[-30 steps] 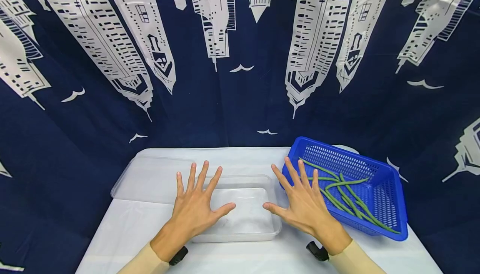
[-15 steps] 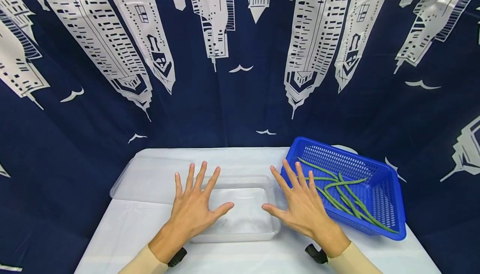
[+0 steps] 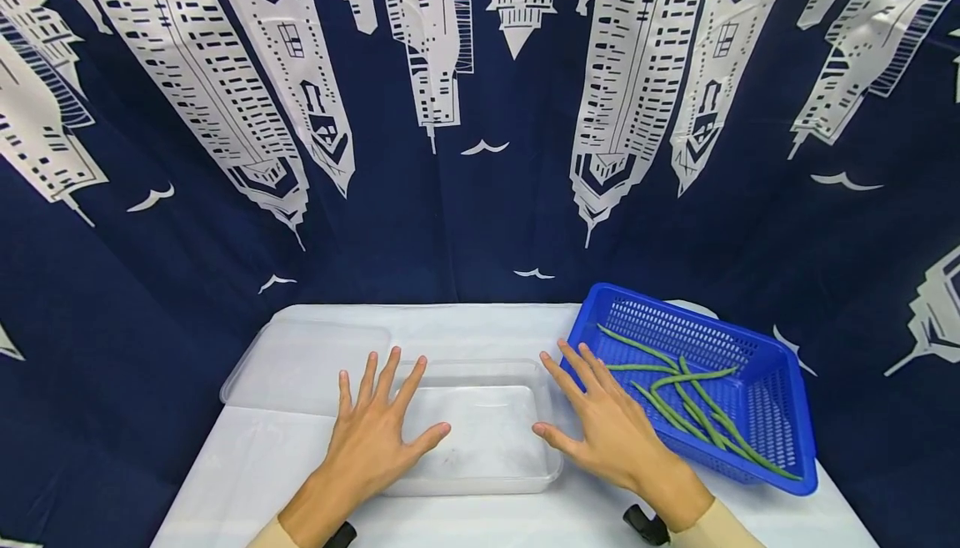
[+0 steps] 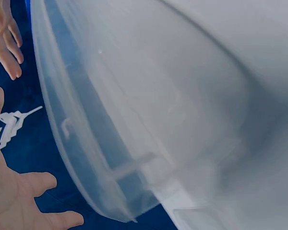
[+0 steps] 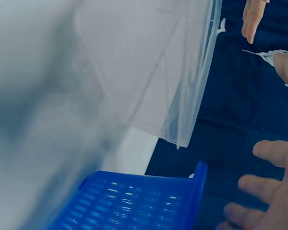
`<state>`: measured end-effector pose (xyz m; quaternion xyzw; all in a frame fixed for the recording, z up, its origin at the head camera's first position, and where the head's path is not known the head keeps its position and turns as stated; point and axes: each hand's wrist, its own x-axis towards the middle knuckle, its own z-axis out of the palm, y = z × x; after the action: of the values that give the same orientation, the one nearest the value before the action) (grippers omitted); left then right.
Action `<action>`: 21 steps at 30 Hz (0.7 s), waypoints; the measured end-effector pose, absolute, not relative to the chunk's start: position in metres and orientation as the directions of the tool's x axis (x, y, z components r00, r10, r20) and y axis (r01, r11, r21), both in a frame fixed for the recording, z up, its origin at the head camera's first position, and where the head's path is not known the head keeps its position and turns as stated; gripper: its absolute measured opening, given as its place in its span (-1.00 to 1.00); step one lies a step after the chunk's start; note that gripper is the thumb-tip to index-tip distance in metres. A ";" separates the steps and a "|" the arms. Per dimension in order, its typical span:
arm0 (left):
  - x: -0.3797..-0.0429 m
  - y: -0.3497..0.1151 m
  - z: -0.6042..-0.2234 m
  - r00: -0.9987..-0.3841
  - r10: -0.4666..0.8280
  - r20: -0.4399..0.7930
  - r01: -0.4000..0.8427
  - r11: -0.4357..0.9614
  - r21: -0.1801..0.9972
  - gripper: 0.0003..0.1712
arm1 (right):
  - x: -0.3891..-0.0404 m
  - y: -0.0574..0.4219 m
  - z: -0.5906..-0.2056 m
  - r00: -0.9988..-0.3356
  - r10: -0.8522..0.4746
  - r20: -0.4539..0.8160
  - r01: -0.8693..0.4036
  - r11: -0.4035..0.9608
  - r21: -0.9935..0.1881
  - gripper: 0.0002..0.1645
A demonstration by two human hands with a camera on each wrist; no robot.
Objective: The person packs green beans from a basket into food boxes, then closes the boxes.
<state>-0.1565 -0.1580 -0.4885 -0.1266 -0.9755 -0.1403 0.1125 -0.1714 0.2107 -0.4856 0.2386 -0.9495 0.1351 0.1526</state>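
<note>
My left hand [image 3: 371, 439] hangs with spread fingers over the left side of a clear plastic container [image 3: 480, 485], holding nothing. On the other side my right hand [image 3: 611, 431], fingers also spread, is above the container's right edge, its fingertips overlapping the near-left corner of a blue basket [image 3: 772, 481] in the head view. Several long green beans [image 3: 697, 377] lie crossed inside the basket. The left wrist view shows the container's wall [image 4: 81, 143] beside the left fingers. In the right wrist view, the blue basket [image 5: 134, 201] sits below the container and near the right fingers.
A flat clear lid [image 3: 307, 364] lies at the left of the white-covered table [image 3: 240, 465], behind the left hand. A dark blue cloth [image 3: 450, 223] printed with white buildings hangs behind the table's far edge.
Both hands have come slightly nearer the person, and the left has shifted a little left. The whole head view has tipped slightly up. Basket, beans, container and lid stay in place.
</note>
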 end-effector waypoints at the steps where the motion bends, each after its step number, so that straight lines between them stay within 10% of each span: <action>1: -0.155 -0.160 -0.491 -0.945 0.213 0.249 0.275 0.928 0.251 0.15 | -0.170 0.211 -0.487 -0.827 -0.435 0.357 -0.518 0.836 -0.182 0.16; 21: -0.144 -0.180 -0.524 -0.968 0.173 0.183 0.228 0.912 0.340 0.11 | -0.150 0.211 -0.519 -0.632 -0.685 0.364 -0.745 0.665 -0.042 -0.33</action>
<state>-0.1439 -0.1798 -0.5243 -0.1029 -0.9750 -0.1822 0.0746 -0.1504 0.2108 -0.5192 0.3980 -0.8982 0.0947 0.1606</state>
